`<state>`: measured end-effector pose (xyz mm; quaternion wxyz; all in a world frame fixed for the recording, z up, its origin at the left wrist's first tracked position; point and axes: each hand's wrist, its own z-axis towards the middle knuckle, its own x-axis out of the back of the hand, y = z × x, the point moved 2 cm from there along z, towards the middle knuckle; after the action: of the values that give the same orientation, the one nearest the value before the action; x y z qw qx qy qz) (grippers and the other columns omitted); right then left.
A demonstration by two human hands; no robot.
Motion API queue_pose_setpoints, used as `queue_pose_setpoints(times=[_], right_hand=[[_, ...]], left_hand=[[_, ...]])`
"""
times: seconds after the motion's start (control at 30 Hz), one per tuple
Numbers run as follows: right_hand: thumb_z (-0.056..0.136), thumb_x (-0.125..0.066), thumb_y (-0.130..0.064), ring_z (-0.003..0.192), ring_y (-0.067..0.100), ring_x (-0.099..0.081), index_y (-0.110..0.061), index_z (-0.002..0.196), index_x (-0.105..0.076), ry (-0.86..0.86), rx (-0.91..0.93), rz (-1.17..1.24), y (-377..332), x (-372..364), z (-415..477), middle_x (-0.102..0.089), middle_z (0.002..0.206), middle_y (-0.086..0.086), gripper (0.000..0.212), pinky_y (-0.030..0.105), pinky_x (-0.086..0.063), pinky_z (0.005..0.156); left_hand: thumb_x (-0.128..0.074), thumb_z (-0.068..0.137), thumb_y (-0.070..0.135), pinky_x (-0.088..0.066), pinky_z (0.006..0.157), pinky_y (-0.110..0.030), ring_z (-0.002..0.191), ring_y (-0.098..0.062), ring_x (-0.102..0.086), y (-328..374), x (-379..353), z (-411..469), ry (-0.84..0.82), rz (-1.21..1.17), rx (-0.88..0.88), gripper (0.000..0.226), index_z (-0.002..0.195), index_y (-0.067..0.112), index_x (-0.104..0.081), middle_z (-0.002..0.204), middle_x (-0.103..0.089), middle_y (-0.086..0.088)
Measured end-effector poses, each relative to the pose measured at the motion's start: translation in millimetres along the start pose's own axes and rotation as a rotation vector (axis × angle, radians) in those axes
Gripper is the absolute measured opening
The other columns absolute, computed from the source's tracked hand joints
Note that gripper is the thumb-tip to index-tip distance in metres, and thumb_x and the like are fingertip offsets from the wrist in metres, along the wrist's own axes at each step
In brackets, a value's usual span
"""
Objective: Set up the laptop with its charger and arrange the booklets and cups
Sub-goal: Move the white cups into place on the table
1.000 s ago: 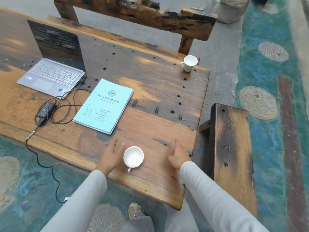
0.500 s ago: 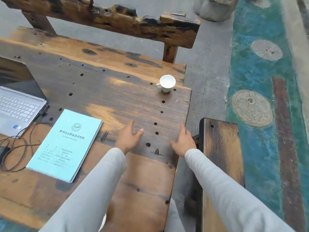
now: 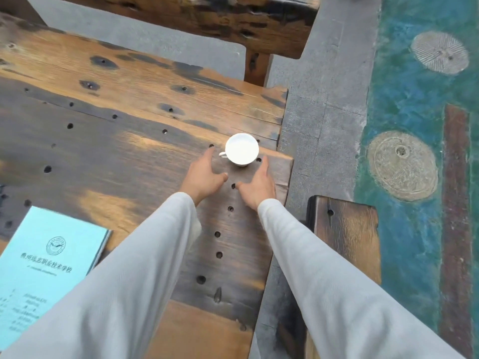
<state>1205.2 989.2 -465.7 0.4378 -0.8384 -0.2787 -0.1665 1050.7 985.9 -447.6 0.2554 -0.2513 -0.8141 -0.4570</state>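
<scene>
A small white cup [image 3: 241, 149] stands upright near the far right edge of the wooden table [image 3: 116, 151], its handle pointing left. My left hand [image 3: 204, 174] is open just left of and below the cup, fingertips close to the handle. My right hand [image 3: 258, 182] is open on the cup's right side, fingers almost at its base. Neither hand holds anything. A light blue booklet [image 3: 44, 270] lies flat at the lower left. The laptop, the charger and the other cup are out of view.
A rough wooden bench back [image 3: 207, 19] runs across the top. A second wooden bench [image 3: 347, 239] stands right of the table across a narrow gap. Beyond it lie grey paving and a teal floor with round stone discs [image 3: 403, 165].
Both hands left the near cup and reached forward to either side of the far cup. The view followed them right and forward, so the laptop and charger dropped out of sight.
</scene>
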Motion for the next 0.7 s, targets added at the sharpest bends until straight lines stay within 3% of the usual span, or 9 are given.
queue_pose_setpoints(times=[0.1, 0.27, 0.37, 0.5, 0.7], right_hand=[[0.076, -0.073, -0.026, 0.128, 0.036, -0.047, -0.031, 0.151, -0.006, 0.050, 0.046, 0.054, -11, -3, 19, -0.049, 0.142, 0.014, 0.101, 0.045, -0.041, 0.106], [0.076, -0.072, -0.023, 0.137, 0.036, -0.038, -0.027, 0.155, 0.011, 0.083, 0.044, 0.031, -15, -9, 36, -0.039, 0.152, 0.013, 0.115, 0.044, -0.034, 0.109], [0.075, -0.072, -0.020, 0.135, 0.036, -0.040, -0.029, 0.155, 0.004, 0.101, 0.062, 0.044, -19, -11, 37, -0.042, 0.150, 0.012, 0.111, 0.042, -0.036, 0.108], [0.071, -0.064, -0.010, 0.122, 0.037, -0.050, -0.035, 0.147, -0.017, 0.111, 0.086, 0.060, -19, -13, 23, -0.055, 0.134, 0.012, 0.093, 0.039, -0.045, 0.095], [0.068, -0.062, -0.007, 0.120, 0.037, -0.051, -0.039, 0.145, -0.019, 0.011, 0.155, -0.019, -17, -25, -29, -0.057, 0.132, 0.009, 0.094, 0.036, -0.046, 0.090]], left_hand=[[-0.072, 0.080, 0.016, -0.034, 0.097, -0.027, 0.137, -0.031, -0.044, 3, -2, 24, -0.012, -0.019, -0.004, 0.078, 0.148, 0.014, -0.036, 0.147, -0.049, -0.010], [-0.064, 0.078, -0.001, -0.035, 0.106, -0.030, 0.140, -0.025, -0.040, 6, -13, 36, -0.109, -0.112, -0.002, 0.091, 0.156, 0.022, -0.022, 0.151, -0.045, -0.006], [-0.058, 0.074, -0.009, -0.039, 0.103, -0.030, 0.132, -0.021, -0.047, 9, -20, 29, -0.113, -0.206, -0.052, 0.085, 0.149, 0.025, -0.036, 0.141, -0.053, -0.001], [-0.053, 0.068, -0.012, -0.043, 0.109, -0.042, 0.131, -0.018, -0.050, -1, -26, 8, -0.086, -0.314, -0.029, 0.091, 0.148, 0.027, -0.037, 0.139, -0.056, -0.002], [-0.050, 0.065, -0.014, -0.043, 0.110, -0.043, 0.135, -0.012, -0.047, -31, -24, -61, -0.066, -0.448, -0.008, 0.099, 0.149, 0.036, -0.034, 0.142, -0.054, 0.005]])
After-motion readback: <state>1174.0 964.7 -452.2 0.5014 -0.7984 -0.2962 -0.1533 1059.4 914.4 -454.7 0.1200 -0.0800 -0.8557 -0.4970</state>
